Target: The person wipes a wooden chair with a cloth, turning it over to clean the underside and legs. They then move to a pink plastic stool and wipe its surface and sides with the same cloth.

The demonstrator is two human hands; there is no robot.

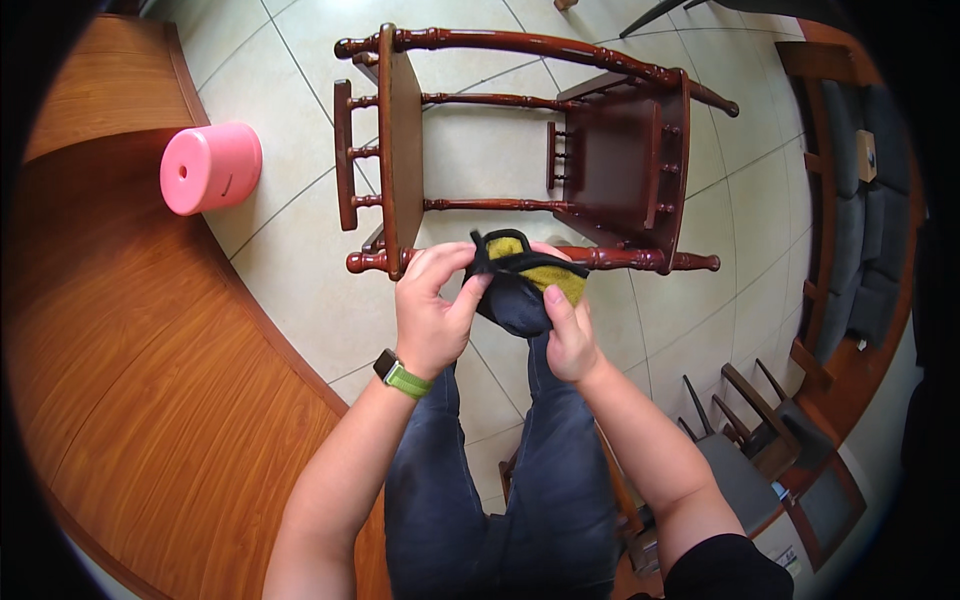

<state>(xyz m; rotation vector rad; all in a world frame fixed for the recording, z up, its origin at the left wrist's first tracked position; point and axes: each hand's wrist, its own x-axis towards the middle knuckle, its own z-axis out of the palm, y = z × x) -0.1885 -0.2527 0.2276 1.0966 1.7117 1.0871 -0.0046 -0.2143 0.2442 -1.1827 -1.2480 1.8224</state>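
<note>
Over my lap, I hold a small black fabric item (517, 304) with a fuzzy yellow lining and black bound edges; its exact kind is unclear. My left hand (435, 311) pinches its upper left edge between thumb and fingers. On the other side, my right hand (574, 341) grips the lined flap, its thumb on the yellow face and most of its fingers hidden behind. Just beyond my hands, a dark red-brown wooden rack (622, 157) with turned posts lies on its side on the floor. The item and my hands cover part of its near post.
A pink plastic stool (214, 169) lies tipped beside a curved wooden counter (187, 360) on the left. Pale floor tiles (300, 292) surround the rack. At right stand a sofa with dark cushions (844, 225) and several chairs, one with a grey seat (739, 476).
</note>
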